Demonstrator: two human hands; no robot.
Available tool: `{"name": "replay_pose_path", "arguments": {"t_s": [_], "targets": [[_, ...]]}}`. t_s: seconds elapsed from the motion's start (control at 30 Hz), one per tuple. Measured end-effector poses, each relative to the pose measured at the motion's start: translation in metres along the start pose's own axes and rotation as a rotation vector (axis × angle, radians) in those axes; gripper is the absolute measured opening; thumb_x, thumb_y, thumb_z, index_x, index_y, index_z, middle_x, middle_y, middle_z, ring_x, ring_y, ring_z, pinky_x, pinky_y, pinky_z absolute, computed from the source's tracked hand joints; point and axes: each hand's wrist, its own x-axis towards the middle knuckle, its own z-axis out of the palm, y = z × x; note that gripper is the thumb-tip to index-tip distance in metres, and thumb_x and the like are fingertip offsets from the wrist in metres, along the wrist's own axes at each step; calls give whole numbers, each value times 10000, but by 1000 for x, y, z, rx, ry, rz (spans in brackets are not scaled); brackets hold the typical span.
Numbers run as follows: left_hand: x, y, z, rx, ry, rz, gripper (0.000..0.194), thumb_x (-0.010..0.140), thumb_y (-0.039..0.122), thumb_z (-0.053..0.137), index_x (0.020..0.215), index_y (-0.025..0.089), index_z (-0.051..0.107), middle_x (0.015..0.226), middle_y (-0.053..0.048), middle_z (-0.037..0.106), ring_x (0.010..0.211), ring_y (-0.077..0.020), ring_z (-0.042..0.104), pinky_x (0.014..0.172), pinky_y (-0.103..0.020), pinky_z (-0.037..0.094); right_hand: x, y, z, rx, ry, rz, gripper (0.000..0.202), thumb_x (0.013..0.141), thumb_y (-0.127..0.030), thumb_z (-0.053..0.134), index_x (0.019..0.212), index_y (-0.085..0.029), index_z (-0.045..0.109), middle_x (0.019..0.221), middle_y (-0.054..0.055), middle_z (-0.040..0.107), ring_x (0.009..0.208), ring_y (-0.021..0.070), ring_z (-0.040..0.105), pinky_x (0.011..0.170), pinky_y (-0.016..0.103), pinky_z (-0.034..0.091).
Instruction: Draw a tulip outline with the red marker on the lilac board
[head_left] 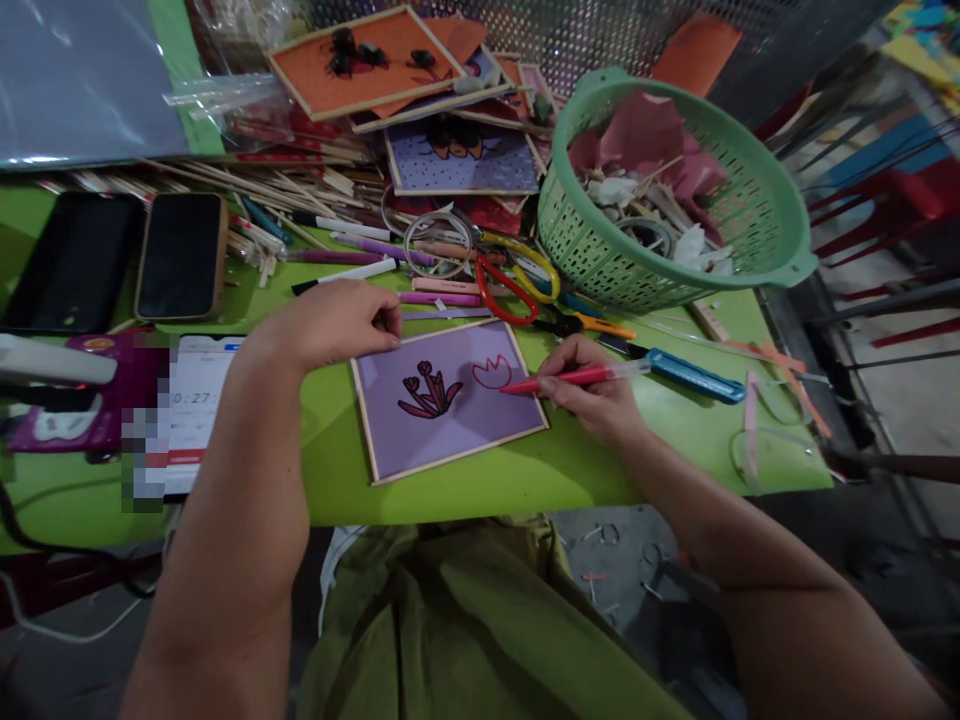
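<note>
The pen (pixel 581 378) is pinched by the right hand (pixel 600 395) over the card (pixel 397 455) at frame centre; the red outline (pixel 510 370) could be skewed if the card, steadied only at its upper-left corner by the curled left hand (pixel 330 322), is shifted. Whether anything is pinched there cannot be told; a phone (pixel 193 400) at left is partly covered.

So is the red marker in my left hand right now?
No, the right hand holds the red marker, while the left hand is at the upper left corner of the purple card.
</note>
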Motion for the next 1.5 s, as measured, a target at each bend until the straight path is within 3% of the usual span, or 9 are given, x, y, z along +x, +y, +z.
{"name": "replay_pose_path", "arguments": {"t_s": [0.27,0.57,1.2,1.5], "targets": [[-2,3,-2,3,-12,-31,276,801,362,646,1006,262,801,994,-40,843,984,-284,763,866,-356,501,0,1,0,-58,26,-33,217,815,-320,856,790,-239,656,725,-22,666,598,125,508,564,286,402],[1,-1,0,20,-16,-5,357,815,404,635,1080,258,823,1046,-41,850,1025,-279,768,908,-339,525,-1,5,-1,-61,18,-67,248,847,-376,879,798,-245,674,730,-15,679,591,131,510,551,286,398],[0,3,-1,27,-8,-29,330,807,385,625,1040,257,820,1049,-41,852,969,-271,762,834,-340,496,0,3,-2,-63,-21,-107,188,872,-308,867,819,-246,697,748,-14,695,625,137,565,573,283,426],[1,2,-1,12,7,-2,275,798,386,643,985,268,808,963,-27,850,918,-253,751,761,-330,471,-1,6,-4,-23,-22,-42,237,820,-382,900,768,-253,708,732,-3,700,666,174,615,612,311,463]]}}
